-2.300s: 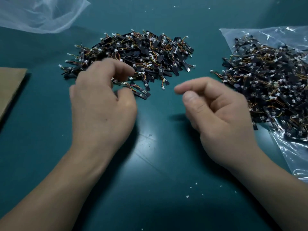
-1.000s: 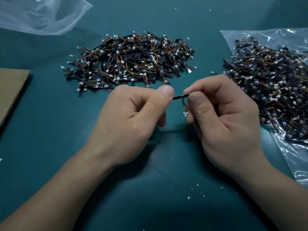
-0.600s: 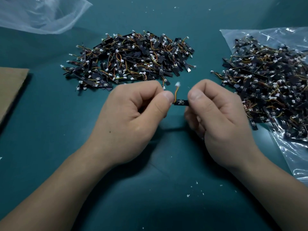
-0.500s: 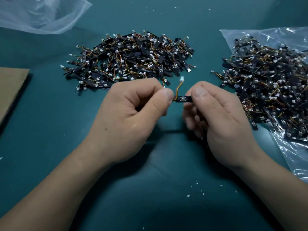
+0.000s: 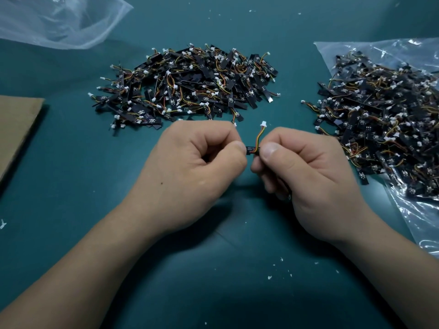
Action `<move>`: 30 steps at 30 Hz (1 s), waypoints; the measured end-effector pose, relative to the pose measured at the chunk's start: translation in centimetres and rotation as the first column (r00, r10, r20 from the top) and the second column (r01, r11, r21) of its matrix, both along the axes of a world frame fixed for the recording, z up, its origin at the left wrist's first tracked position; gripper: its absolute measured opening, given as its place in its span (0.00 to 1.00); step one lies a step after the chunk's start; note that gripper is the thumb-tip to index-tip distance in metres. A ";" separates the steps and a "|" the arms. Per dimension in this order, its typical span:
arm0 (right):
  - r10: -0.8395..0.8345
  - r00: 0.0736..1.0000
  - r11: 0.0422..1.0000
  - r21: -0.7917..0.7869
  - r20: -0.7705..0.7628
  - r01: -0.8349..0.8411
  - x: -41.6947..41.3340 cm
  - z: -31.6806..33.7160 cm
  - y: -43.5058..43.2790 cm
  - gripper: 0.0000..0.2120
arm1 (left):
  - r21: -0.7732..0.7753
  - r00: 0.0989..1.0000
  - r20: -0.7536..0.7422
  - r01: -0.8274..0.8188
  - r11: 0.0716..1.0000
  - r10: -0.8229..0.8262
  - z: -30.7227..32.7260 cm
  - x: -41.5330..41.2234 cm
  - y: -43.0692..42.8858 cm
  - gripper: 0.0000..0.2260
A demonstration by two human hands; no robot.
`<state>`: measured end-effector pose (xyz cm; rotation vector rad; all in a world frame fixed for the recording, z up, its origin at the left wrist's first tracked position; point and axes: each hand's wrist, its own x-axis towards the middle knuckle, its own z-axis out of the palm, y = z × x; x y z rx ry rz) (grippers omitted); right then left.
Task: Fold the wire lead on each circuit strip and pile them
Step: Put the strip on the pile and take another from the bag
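Mid-frame, left hand [image 5: 194,167] and right hand [image 5: 306,176] — fingers curled tight — pinch one circuit strip [image 5: 252,149] between thumbs and forefingers; its wire lead [image 5: 259,137] sticks upward — white connector on top.

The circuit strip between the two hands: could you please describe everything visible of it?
The circuit strip is small and black, mostly hidden: the left hand pinches one end, the right hand the other, level above the green table. Its red-and-yellow wire lead rises from the exposed middle to a white connector.
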<state>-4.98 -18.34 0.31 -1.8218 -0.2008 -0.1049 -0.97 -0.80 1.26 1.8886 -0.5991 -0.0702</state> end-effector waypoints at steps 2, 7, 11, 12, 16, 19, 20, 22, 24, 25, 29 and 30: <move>0.004 1.000 1.000 -0.009 0.002 -0.004 0.0 0.0 0.0 0.14 | 0.006 1.000 -0.001 -0.013 1.000 0.013 0.0 0.0 0.0 0.13; 0.014 1.000 1.000 -0.010 0.006 -0.014 -0.1 0.1 0.0 0.13 | -0.022 1.000 -0.003 0.025 0.999 -0.025 0.1 0.1 0.1 0.14; 0.003 1.000 0.999 -0.045 0.013 -0.002 -0.1 0.1 0.0 0.13 | -0.011 1.000 0.009 0.023 1.000 -0.023 0.0 0.1 0.0 0.14; -0.001 1.000 0.998 -0.067 0.018 0.002 -0.1 0.2 0.0 0.13 | -0.003 0.999 0.011 0.032 0.999 -0.032 0.0 0.0 0.1 0.14; 0.010 1.000 0.997 -0.072 0.021 -0.008 -0.2 0.3 0.0 0.14 | -0.003 0.998 0.019 0.062 0.998 -0.062 -0.1 0.0 0.2 0.14; 0.030 0.999 0.996 -0.079 0.019 -0.028 -0.2 0.4 0.0 0.14 | 0.006 0.997 0.034 0.075 0.997 -0.075 0.0 0.0 0.3 0.13; 0.035 0.999 0.997 -0.074 0.022 -0.034 -0.2 0.4 0.0 0.14 | 0.004 0.996 0.036 0.080 0.997 -0.080 0.0 0.0 0.3 0.13; 0.044 0.999 0.997 -0.061 0.024 -0.043 -0.3 0.4 0.0 0.14 | -0.008 0.995 0.035 0.091 0.996 -0.090 0.0 0.0 0.4 0.13; 0.047 0.999 0.997 -0.065 0.005 -0.047 -0.2 0.3 0.1 0.14 | 0.002 0.996 0.034 0.086 0.996 -0.086 0.0 0.0 0.4 0.13; 0.046 0.999 0.997 -0.067 -0.005 -0.046 -0.2 0.2 0.1 0.14 | 0.007 0.996 0.035 0.084 0.996 -0.084 0.0 0.0 0.4 0.13; 0.047 0.999 0.996 -0.078 -0.004 -0.047 -0.2 0.2 0.1 0.13 | 0.011 0.996 0.044 0.080 0.997 -0.081 -0.1 0.0 0.3 0.13; 0.047 0.999 0.996 -0.076 -0.002 -0.047 -0.2 0.3 0.1 0.13 | 0.007 0.996 0.044 0.077 0.997 -0.077 -0.1 0.0 0.3 0.13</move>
